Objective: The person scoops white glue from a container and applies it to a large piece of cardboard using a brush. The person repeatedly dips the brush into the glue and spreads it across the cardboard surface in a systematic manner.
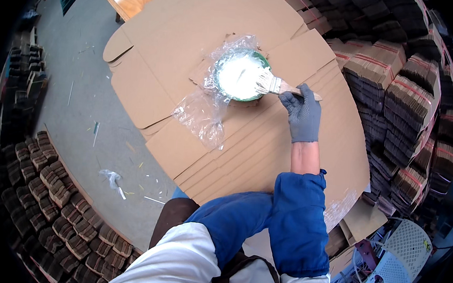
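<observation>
The gloved right hand (302,112) grasps the brush (288,88) by its handle, likely to stay clear of the green tub's (264,61) glaring white contents (236,76). Plastic film (207,122) around the tub perhaps shields the cardboard (154,47) beneath. The left hand is hidden; I cannot tell its state.

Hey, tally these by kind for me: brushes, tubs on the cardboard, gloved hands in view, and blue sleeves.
Brush: 1
Green-rimmed tub: 1
Gloved right hand: 1
Right blue sleeve and left blue sleeve: 2
Total: 5
</observation>
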The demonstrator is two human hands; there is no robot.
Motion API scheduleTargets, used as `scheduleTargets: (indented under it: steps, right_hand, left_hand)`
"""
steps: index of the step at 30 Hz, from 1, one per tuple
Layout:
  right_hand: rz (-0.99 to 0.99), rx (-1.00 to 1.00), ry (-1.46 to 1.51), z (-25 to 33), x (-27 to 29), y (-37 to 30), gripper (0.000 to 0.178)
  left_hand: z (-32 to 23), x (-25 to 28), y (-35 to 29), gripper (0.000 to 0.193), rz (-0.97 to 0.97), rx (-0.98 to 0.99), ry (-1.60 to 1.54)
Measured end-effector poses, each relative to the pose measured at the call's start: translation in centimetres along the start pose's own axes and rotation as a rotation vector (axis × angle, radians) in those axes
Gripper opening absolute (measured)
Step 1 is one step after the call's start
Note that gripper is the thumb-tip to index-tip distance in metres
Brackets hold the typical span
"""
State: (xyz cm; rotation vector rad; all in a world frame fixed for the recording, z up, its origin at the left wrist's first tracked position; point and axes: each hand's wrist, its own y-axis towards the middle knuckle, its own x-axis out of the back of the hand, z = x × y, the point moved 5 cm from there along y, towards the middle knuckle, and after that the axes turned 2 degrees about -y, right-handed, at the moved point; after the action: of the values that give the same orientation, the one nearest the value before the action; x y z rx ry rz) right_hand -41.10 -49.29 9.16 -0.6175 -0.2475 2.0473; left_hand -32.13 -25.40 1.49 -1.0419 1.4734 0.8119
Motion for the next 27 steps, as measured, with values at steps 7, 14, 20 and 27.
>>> scheduleTargets:
  steps: [7,14,20,27]
  right_hand:
    - [0.030,-0.259,0.441,-3.7,1.2,1.3,0.013]
    - [0.119,-0.428,0.743,-4.8,-2.5,0.4,0.013]
    - [0.237,-0.448,0.852,-1.0,-5.6,-1.1,0.012]
    - [0.494,-0.363,1.033,5.3,-1.9,-3.8,0.027]
  left_hand:
    - [0.1,0.1,0.0,0.060,-0.007,-0.004,-0.050]
    - [-0.3,0.3,0.3,0.060,-0.009,-0.025,-0.106]
    - [0.8,0.6,1.4,0.060,0.032,-0.044,-0.130]
    - [1.8,3.2,2.4,0.042,-0.042,-0.335,0.179]
